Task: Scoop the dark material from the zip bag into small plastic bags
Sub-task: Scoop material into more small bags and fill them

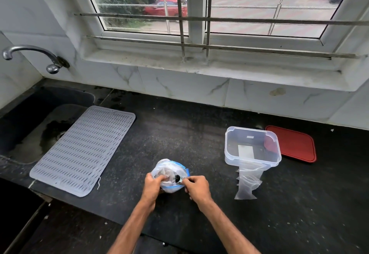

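A person's two bare hands work at a dark speckled table [179, 134] below a barred window [199, 14]. The zip bag [169, 170], clear plastic with a blue sealing strip along its mouth, stands on the table near the front edge, its mouth open upward. The left hand [152, 184] is closed on the bag's near left side, its grip bunching crumpled plastic between thumb and fingers; whether one of the small bags is caught in that hold cannot be told. The right hand [197, 188] pinches the handle of a metal spoon [179, 178] with a narrow grip, fingers curled tight, the bowl reaching into the bag's mouth with dark material [177, 177] in it.

To the right, well apart from the hands, a clear plastic box [252, 145] stands open on the table. A sheaf of small plastic bags [247, 181] lies just in front of it, the top of the sheaf tucked against the box's base. Behind the box, touching or nearly touching its far right corner, a red lid [295, 143] lies flat.

To the left, a pale grey ribbed mat [83, 149] lies partly on the table and partly over the edge of a dark sink [30, 124]. A chrome tap [30, 56] projects from the marble-patterned wall above the sink. Through the window, a red car [165, 7] is parked outside.
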